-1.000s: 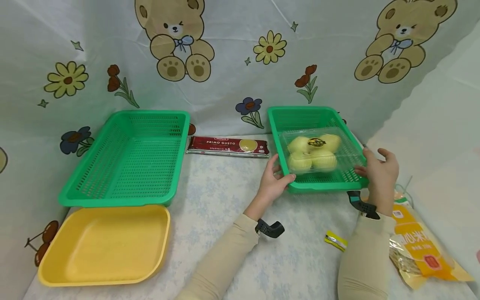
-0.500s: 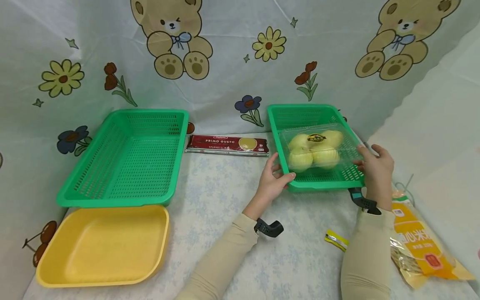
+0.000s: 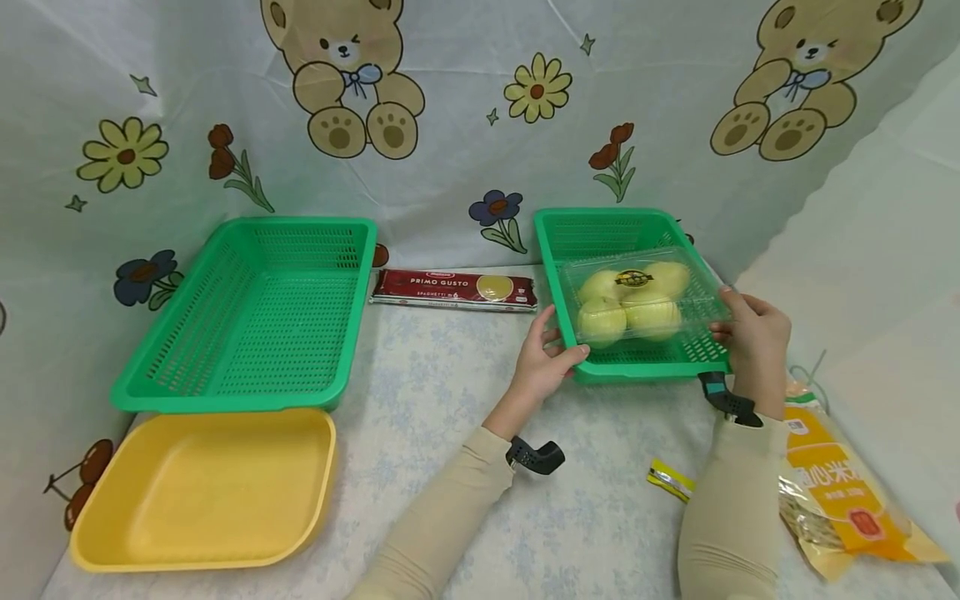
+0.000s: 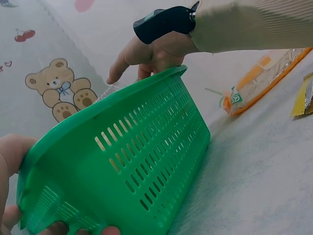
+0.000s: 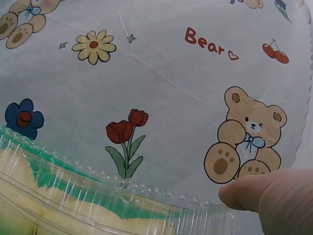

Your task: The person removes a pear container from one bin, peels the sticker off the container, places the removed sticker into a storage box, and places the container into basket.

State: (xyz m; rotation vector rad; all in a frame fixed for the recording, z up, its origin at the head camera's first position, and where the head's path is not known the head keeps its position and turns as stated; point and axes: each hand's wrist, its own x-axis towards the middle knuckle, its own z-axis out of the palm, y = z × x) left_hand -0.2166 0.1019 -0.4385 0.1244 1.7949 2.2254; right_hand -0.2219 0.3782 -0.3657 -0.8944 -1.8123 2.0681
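A clear plastic box (image 3: 633, 278) with a dark label sits in the right green basket (image 3: 645, 370), its right end up at the rim. Several pale yellow round pieces (image 3: 652, 315) show inside it. My right hand (image 3: 759, 346) pinches the right end of this box; the right wrist view has the thumb (image 5: 266, 198) at the ridged lid edge (image 5: 195, 210). My left hand (image 3: 540, 364) grips the basket's near left corner, thumb over the rim and fingertips on the outer wall (image 4: 112, 147) in the left wrist view.
Left stands a larger green basket (image 3: 288, 333), with a yellow tub (image 3: 217, 492) in front. A red spaghetti pack (image 3: 453, 289) lies between the baskets. Right of my right arm are an orange food bag (image 3: 843, 492) and a small yellow packet (image 3: 670, 479).
My right hand has moved slightly left and its fingers have closed on the box's end. The box has shifted a little. My left hand keeps its grip on the basket.
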